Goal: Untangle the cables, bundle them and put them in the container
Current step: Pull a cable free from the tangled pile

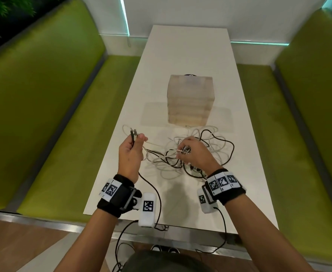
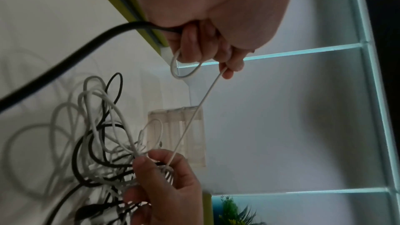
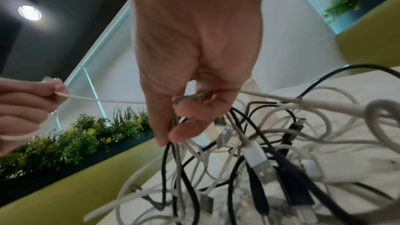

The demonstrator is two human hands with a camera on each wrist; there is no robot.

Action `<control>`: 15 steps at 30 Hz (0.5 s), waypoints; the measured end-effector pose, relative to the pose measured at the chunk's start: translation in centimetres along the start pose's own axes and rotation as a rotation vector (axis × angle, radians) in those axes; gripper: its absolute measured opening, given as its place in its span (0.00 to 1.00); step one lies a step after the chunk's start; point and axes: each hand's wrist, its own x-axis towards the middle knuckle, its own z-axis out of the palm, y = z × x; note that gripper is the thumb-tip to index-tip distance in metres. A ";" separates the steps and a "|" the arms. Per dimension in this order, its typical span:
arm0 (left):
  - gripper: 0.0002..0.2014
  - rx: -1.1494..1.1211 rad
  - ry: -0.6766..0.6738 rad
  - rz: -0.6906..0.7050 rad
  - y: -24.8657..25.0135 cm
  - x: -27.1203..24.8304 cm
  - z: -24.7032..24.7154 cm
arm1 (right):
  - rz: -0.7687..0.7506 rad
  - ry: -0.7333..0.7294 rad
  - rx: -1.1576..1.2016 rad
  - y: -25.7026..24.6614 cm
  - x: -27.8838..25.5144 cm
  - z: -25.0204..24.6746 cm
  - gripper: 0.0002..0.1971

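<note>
A tangle of white and black cables lies on the white table in front of a translucent box-shaped container. My left hand is raised over the table's left edge and grips the ends of a black cable and a white cable; their plugs stick up above the fist. The white cable runs taut across to my right hand. My right hand pinches a knot of strands above the tangle, with USB plugs hanging under it.
Green padded benches run along both sides of the table. A white wall with lit glass strips stands behind the container. Black wrist-camera leads trail over the table's near edge. Planters with greenery sit behind the bench backs.
</note>
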 end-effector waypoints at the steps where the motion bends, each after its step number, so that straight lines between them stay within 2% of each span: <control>1: 0.12 -0.011 0.005 0.002 0.0 0.0 0.1 | 0.041 0.015 0.014 0.0 0.0 0.0 0.10; 4: 0.12 -0.036 -0.036 0.050 0.6 -0.5 0.7 | 0.083 0.045 0.083 0.0 0.0 0.0 0.13; 6: 0.11 -0.045 -0.083 0.086 1.1 -0.8 1.0 | 0.045 -0.013 0.194 0.2 -0.1 -0.2 0.10; 8: 0.11 -0.044 -0.107 0.107 1.3 -0.8 1.1 | 0.007 -0.079 0.206 0.5 -0.2 -0.4 0.13; 11: 0.11 -0.052 -0.055 0.075 1.2 -0.3 1.1 | -0.052 -0.148 0.225 0.9 -0.6 -0.6 0.19; 15: 0.11 -0.070 -0.004 0.058 1.1 0.1 0.2 | -0.063 -0.145 0.278 1.4 -0.9 -0.7 0.25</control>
